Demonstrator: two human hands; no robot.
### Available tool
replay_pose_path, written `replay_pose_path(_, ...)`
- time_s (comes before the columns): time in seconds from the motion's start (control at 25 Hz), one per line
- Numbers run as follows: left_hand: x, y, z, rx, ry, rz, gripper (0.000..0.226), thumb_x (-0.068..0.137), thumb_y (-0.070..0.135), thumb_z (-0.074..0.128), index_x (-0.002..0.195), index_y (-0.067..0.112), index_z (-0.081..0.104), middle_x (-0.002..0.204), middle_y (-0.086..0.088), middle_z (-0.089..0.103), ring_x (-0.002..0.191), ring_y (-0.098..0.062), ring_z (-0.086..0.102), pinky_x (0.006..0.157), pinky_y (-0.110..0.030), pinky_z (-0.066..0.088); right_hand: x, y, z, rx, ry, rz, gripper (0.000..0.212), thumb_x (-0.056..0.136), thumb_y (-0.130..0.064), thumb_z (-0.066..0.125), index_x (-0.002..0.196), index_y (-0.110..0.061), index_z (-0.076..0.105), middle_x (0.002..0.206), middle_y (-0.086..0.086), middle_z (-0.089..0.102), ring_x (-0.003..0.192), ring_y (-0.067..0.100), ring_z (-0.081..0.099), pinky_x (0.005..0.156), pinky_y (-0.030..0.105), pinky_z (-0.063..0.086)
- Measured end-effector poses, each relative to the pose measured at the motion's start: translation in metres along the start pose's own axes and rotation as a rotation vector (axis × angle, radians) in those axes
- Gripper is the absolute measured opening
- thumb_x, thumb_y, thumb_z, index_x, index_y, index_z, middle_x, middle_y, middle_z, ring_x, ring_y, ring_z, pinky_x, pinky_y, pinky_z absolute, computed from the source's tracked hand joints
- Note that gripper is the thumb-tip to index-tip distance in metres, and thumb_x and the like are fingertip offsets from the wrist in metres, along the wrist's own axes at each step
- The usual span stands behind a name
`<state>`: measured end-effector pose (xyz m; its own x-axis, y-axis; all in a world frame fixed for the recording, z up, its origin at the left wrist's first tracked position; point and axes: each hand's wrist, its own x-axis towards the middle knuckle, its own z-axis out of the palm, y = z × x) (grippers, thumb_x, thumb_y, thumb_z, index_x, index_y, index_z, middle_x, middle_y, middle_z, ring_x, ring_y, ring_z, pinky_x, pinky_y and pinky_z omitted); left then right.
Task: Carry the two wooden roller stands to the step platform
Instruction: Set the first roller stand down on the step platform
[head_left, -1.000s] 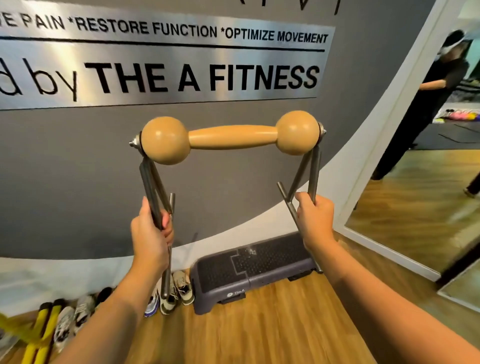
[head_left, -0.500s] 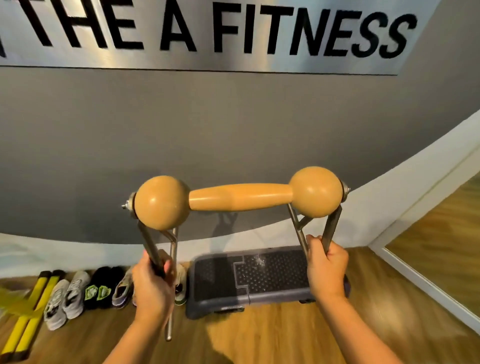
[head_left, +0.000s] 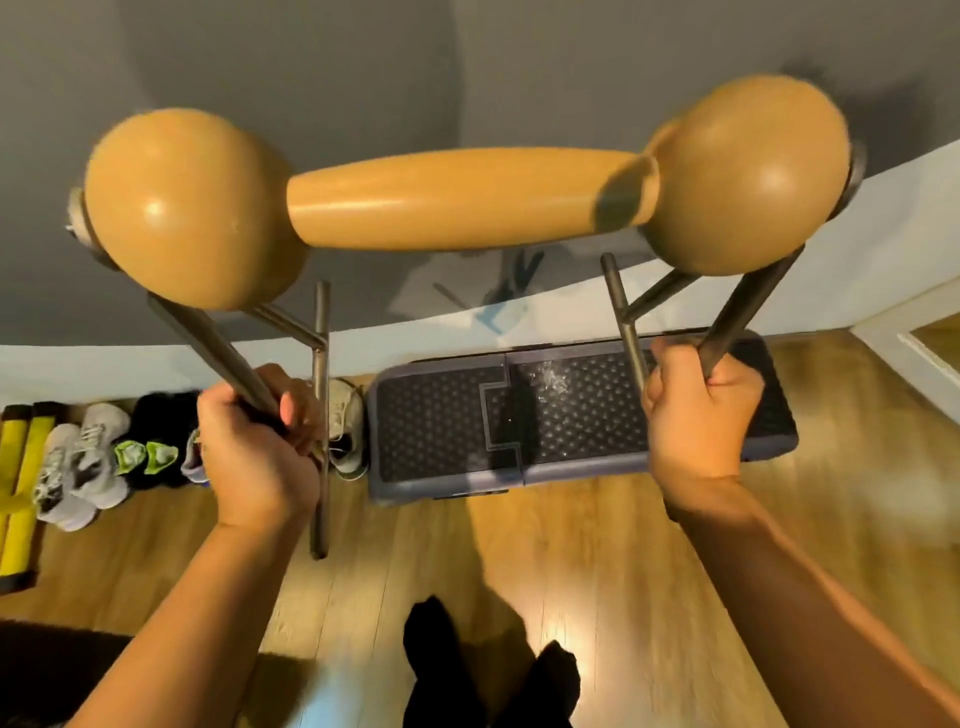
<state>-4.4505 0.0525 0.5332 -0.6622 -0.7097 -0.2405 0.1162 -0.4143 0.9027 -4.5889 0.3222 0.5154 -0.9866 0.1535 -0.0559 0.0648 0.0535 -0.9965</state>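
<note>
A wooden roller stand, a tan dumbbell-shaped roller on grey metal legs, fills the upper part of the view, held up in the air. My left hand is shut around its left leg, and my right hand is shut around its right leg. The dark step platform lies on the wooden floor against the wall, directly below and beyond the stand, between my two hands. Only one roller stand is in view.
Several shoes line the wall to the left of the platform, with yellow bars at the far left edge. My feet in black socks stand on the wooden floor. A doorway frame shows at the right.
The view has tilted down and closed in on the platform. The roller stand now looms much larger and nearer the camera, and both hands keep their grip on the legs.
</note>
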Motion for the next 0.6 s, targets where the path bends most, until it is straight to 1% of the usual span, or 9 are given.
replay_pose_path(0.04,0.012,-0.027,-0.007,-0.002,-0.001,0.003,0.025,0.063,0.037,0.052,0.046,0.024,0.038,0.046,0.005,0.026,0.050,-0.018,0.014,0.046,-0.031,0.014,0.006,0.030,0.003,0.003,0.008,0.013,0.048,0.075,-0.037,0.062,0.059,0.003,0.044,0.055,0.017,0.042,0.053,0.024,0.043,0.052,0.032,0.040)
replay_pose_path(0.08,0.021,-0.055,-0.014,-0.015,0.003,0.006,0.025,0.065,0.036,0.050,0.045,0.025,0.040,0.045,0.006,0.028,0.049,-0.017,0.016,0.046,-0.030,0.015,0.011,0.059,0.005,0.002,0.016,0.018,0.051,0.075,-0.037,0.062,0.061,0.008,0.042,0.057,0.021,0.040,0.054,0.027,0.041,0.052,0.033,0.039)
replay_pose_path(0.16,0.036,-0.100,-0.025,-0.055,0.022,-0.018,0.025,0.068,0.036,0.048,0.048,0.024,0.040,0.045,0.007,0.030,0.048,-0.016,0.017,0.046,-0.029,0.015,0.020,0.103,0.009,-0.020,0.019,-0.005,0.054,0.080,-0.032,0.062,0.062,0.013,0.039,0.058,0.030,0.035,0.055,0.031,0.035,0.051,0.040,0.034)
replay_pose_path(0.2,0.043,-0.128,-0.031,-0.055,0.030,-0.032,0.025,0.070,0.036,0.047,0.051,0.023,0.038,0.046,0.006,0.030,0.049,-0.017,0.016,0.046,-0.029,0.015,0.023,0.128,0.011,-0.031,0.027,-0.023,0.052,0.082,-0.029,0.062,0.060,0.011,0.037,0.057,0.031,0.033,0.054,0.032,0.032,0.050,0.043,0.031)
replay_pose_path(0.24,0.050,-0.157,-0.037,-0.035,0.029,-0.038,0.025,0.071,0.036,0.046,0.054,0.022,0.036,0.047,0.005,0.029,0.049,-0.017,0.016,0.046,-0.030,0.015,0.025,0.152,0.011,-0.046,0.045,-0.042,0.049,0.084,-0.026,0.060,0.058,0.006,0.036,0.056,0.027,0.031,0.054,0.032,0.030,0.049,0.044,0.027)
replay_pose_path(0.36,0.070,-0.233,-0.055,0.014,-0.007,-0.040,0.030,0.074,0.039,0.045,0.050,0.023,0.041,0.047,0.006,0.030,0.047,-0.017,0.019,0.045,-0.031,0.014,0.040,0.225,0.014,-0.025,0.058,-0.036,0.041,0.084,-0.024,0.059,0.056,-0.017,0.030,0.055,0.009,0.027,0.053,0.025,0.025,0.049,0.040,0.022)
replay_pose_path(0.48,0.086,-0.292,-0.069,0.021,0.004,-0.027,0.031,0.076,0.040,0.046,0.051,0.022,0.042,0.047,0.005,0.030,0.047,-0.017,0.020,0.046,-0.031,0.016,0.059,0.289,0.017,-0.016,0.043,-0.013,0.044,0.085,-0.021,0.060,0.060,-0.018,0.024,0.060,0.014,0.021,0.059,0.035,0.019,0.052,0.042,0.020)
replay_pose_path(0.56,0.102,-0.328,-0.075,-0.010,0.016,-0.040,0.033,0.087,0.034,0.041,0.057,0.021,0.040,0.048,0.005,0.030,0.048,-0.016,0.020,0.046,-0.030,0.018,0.070,0.324,0.022,-0.007,0.057,-0.002,0.045,0.086,-0.018,0.060,0.061,-0.017,0.022,0.064,0.020,0.019,0.060,0.037,0.018,0.053,0.042,0.019)
replay_pose_path(0.6,0.111,-0.342,-0.077,-0.004,0.016,-0.049,0.035,0.094,0.032,0.036,0.060,0.021,0.038,0.048,0.006,0.031,0.048,-0.016,0.019,0.046,-0.029,0.018,0.074,0.341,0.024,-0.007,0.064,-0.001,0.045,0.087,-0.017,0.059,0.061,-0.018,0.023,0.063,0.018,0.019,0.059,0.036,0.019,0.053,0.042,0.018)
